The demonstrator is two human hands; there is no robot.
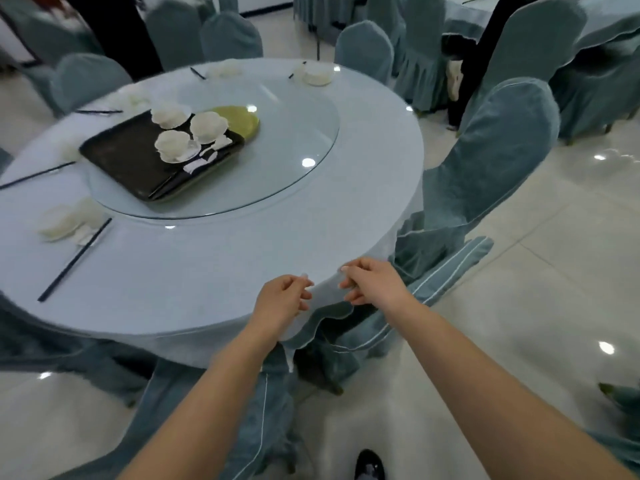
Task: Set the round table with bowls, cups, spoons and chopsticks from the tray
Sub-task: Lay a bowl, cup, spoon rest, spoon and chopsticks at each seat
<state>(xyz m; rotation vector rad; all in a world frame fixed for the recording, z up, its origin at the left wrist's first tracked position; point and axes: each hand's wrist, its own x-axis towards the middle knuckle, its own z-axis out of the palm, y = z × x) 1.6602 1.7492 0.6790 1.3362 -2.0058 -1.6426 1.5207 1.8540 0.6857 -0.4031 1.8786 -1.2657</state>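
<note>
Pale blue tablecloth (322,299) at the table's near edge is pinched by both the left hand (282,299) and right hand (372,284); white bowls (188,131) sit on the black tray (138,161) on the glass turntable (294,150).

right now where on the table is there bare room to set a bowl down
Bare cloth lies between the hands and the glass turntable, running round the right rim. The left rim is crowded: a setting, chopsticks. The tray fills the turntable's left.
</note>
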